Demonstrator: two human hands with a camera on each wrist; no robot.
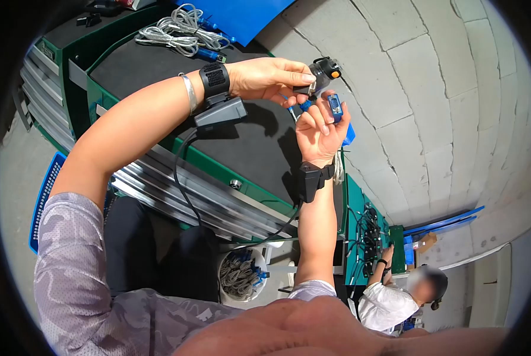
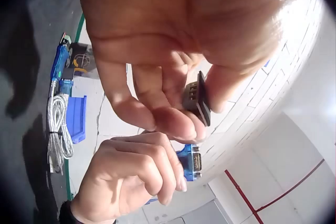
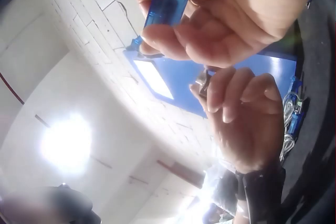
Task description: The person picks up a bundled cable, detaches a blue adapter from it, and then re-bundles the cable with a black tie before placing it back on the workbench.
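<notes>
My left hand (image 1: 271,80) pinches a small black connector (image 2: 198,99) between thumb and fingers. A row of metal terminals shows along its side in the left wrist view. My right hand (image 1: 322,132) holds a translucent blue serial plug (image 1: 335,108) between thumb and fingers, its pin face turned outward. The same plug (image 3: 168,6) shows its smooth blue back in the right wrist view. Both hands are raised close together over the dark bench top (image 1: 241,148), the connector and plug a short way apart. The plug's cable is mostly hidden behind the right hand.
Coiled clear cables (image 1: 179,32) with blue plugs lie on the bench. A bottle with a black lid (image 1: 325,70) stands beyond the hands, near a blue bin (image 1: 349,135). Below is a bucket of cables (image 1: 241,276). Another person (image 1: 390,302) works at the right.
</notes>
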